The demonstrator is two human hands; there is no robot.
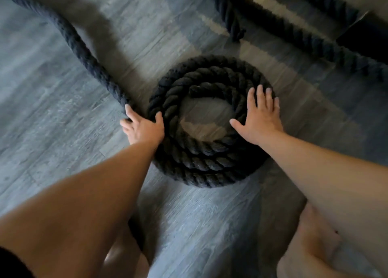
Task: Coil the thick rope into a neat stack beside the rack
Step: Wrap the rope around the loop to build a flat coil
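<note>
Left hand (144,127) has its grip closed around the thick rope (84,55) at the spot where the loose run meets the coil (206,122). Right hand (259,114) makes no grip: palm flat, fingers spread, pressing down on the opposite side of the coil. We see about three turns lying on the grey plank floor (52,120), the innermost end curled at the centre, hole left open. From the left grip the free rope trails up and away to the far left. Another stretch of rope (315,32) lies well beyond the right hand; the rack we cannot pick out. Step in hand, we judge: laying the next turn. Next move calls for feeding the free run around the outside while the flat hand pins the coil.
</note>
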